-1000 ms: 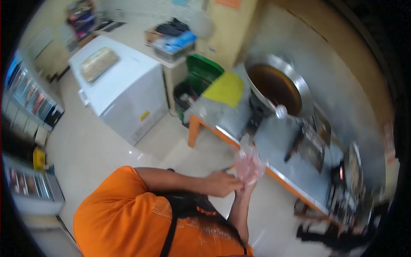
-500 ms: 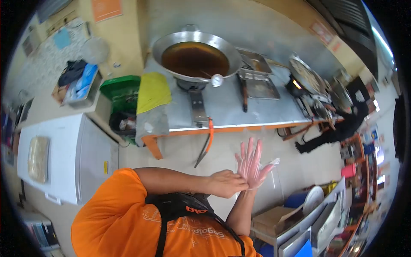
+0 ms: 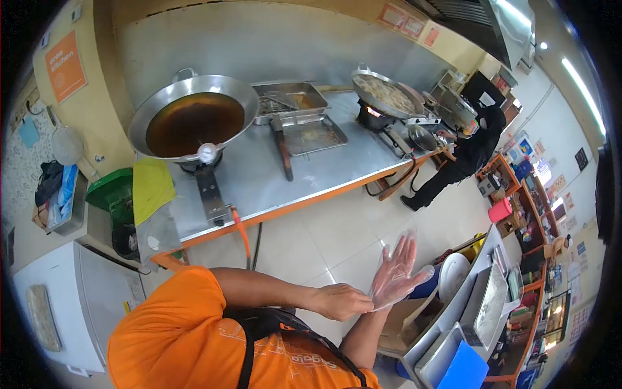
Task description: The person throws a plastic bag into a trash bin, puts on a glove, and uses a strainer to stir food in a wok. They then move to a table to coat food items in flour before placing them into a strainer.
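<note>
Thin clear plastic covers my right hand (image 3: 396,272), which is raised with its fingers spread and holds nothing. The bare fingers of my left hand (image 3: 342,302) are pinched on the cuff of this clear glove (image 3: 387,295) at the right wrist. Both hands are in front of my orange shirt, above the tiled floor.
A wide pan of dark liquid (image 3: 194,123) stands on a burner on the metal table (image 3: 324,172), beside trays (image 3: 314,135). Farther right, a person in black (image 3: 476,146) stands near another pan (image 3: 385,94). A trolley (image 3: 447,311) is at lower right.
The view has swung right, so the table and pans appear farther left. My left hand remains at the glove cuff, while my gloved right hand is tilted more to the right.
</note>
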Demonstrator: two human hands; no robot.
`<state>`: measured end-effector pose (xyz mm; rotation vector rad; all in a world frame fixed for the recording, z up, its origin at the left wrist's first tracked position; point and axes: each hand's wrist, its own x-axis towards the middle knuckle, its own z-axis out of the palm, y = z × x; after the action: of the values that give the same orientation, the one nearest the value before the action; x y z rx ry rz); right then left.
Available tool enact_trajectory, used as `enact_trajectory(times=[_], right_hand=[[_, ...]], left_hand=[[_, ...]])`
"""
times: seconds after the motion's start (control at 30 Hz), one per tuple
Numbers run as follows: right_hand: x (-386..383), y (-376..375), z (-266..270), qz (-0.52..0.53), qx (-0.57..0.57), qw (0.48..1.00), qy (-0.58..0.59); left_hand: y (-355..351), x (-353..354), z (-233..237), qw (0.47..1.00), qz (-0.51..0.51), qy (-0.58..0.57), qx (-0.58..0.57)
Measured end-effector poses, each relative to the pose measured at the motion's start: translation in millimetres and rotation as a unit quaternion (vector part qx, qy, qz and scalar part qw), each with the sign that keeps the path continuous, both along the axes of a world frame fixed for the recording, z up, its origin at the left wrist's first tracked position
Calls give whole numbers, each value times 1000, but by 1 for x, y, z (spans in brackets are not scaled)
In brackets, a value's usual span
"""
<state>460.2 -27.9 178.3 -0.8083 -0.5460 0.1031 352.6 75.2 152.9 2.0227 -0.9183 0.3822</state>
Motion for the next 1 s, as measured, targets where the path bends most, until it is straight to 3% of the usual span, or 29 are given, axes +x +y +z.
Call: enact_trajectory(times=[0.07,0.17,0.27,0.33,0.4,0.5,0.6,0.73,0.83,0.93,1.0], right_hand=[[25,4,5,0,61,998,19],[59,4,5,-24,-32,999,5],[114,-5,-20,136,4,990,26],[140,4,-26,168,65,980,89],[140,35,2,113,140,963,199],[174,58,-6,87,142,973,162],[195,82,2,-72,-73,992,74],[247,83,2,-98,-110,974,173],[318,58,-36,-16,-65,983,169],[350,82,-39,-108,-178,963,171],[385,93,-57,75,-203,963,158]], left_hand=[[-7,28,-1,1000,0,-1,2],[-11,67,-3,1000,15,-4,7],[-6,100,-2,1000,30,6,-3],[1,119,-4,999,43,12,-14],[10,135,-10,998,55,11,-27],[31,162,-12,998,62,11,-13],[53,198,-16,998,54,-6,-13],[81,232,-7,998,59,-5,-29],[112,252,-13,998,45,11,-40],[153,256,-39,987,107,107,-48],[179,245,-49,963,192,171,-75]])
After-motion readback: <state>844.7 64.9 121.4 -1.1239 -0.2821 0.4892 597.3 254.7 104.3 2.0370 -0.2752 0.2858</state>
